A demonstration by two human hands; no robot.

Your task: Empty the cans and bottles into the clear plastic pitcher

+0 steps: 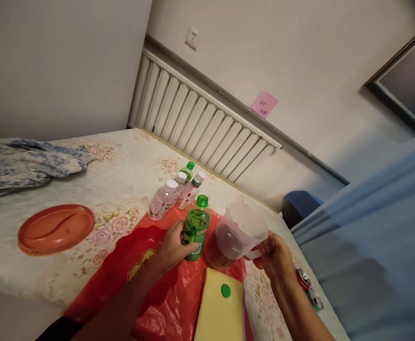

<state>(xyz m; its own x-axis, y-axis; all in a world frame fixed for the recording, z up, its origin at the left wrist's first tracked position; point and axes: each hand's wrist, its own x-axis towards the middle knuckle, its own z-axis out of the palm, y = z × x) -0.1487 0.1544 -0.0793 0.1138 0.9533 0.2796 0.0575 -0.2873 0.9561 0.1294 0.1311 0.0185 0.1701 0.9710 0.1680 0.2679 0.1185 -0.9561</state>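
My left hand (175,246) is wrapped round a green plastic bottle (197,225), uncapped and upright on a red plastic bag (168,289). By its handle, my right hand (276,253) grips a translucent measuring jug (239,232), which leans toward the bottle with brownish liquid near its bottom. Jug and bottle are side by side; whether they touch I cannot tell. A green bottle cap (225,291) lies on a yellow folded cloth (218,310) just in front of them.
Behind the green bottle stand several capped bottles (163,200). An orange-red plastic lid or plate (56,228) lies at the left, near a crumpled blue-patterned cloth (30,163). Drink cans (303,278) stand by the right edge, beside a blue curtain (374,227). A radiator (196,118) borders the back.
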